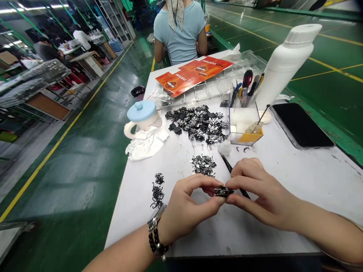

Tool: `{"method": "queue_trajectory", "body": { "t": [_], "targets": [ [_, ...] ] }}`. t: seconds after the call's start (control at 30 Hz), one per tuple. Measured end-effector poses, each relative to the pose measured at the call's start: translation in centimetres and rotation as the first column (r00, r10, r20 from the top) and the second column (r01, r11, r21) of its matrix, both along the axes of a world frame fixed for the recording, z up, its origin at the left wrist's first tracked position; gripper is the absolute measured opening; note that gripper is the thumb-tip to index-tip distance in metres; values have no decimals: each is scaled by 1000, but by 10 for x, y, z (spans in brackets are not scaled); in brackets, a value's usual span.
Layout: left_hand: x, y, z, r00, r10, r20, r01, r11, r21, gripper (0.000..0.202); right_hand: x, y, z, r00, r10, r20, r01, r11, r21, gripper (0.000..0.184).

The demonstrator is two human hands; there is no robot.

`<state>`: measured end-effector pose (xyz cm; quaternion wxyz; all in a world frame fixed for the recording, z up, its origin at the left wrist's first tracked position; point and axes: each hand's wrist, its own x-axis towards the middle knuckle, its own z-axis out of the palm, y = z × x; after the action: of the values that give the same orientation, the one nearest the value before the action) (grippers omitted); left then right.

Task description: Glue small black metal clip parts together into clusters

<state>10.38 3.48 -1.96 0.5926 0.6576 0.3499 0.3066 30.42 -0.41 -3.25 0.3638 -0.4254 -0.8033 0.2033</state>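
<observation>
Between the fingertips of both hands is a small black part with metal bits, held just above the table near its front edge. My left hand pinches it from the left, thumb below and fingers above. From the right, my right hand grips it the same way. Black tweezers lie on the table, partly hidden behind my right hand. Beyond my hands is a pile of small silvery metal pieces. Thin black curved pieces lie in a loose heap left of my left hand.
A larger pile of black and silver parts lies farther back. Around it stand a lidded mug, a crumpled tissue, a clear tool box, a white bottle and a phone. A person sits beyond the table.
</observation>
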Motion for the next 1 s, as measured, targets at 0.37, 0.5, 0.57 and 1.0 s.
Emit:
{"method": "queue_trajectory", "body": {
  "t": [0.37,0.5,0.57,1.0],
  "targets": [
    [3,3,-1,982,63,177,64,772,-632,22,0,1,11,997,-46,-57,19,915,-403,21],
    [2,2,-3,989,85,120,11,772,-635,21,-3,1,9,996,-83,-32,60,891,-449,21],
    [3,1,-5,991,101,82,-27,778,-628,22,-5,2,8,996,-85,-12,70,884,-463,22],
    [12,-7,4,981,90,-173,-138,947,-289,21,-9,-4,5,990,-2,-141,-44,944,-328,29]
  ]
}}
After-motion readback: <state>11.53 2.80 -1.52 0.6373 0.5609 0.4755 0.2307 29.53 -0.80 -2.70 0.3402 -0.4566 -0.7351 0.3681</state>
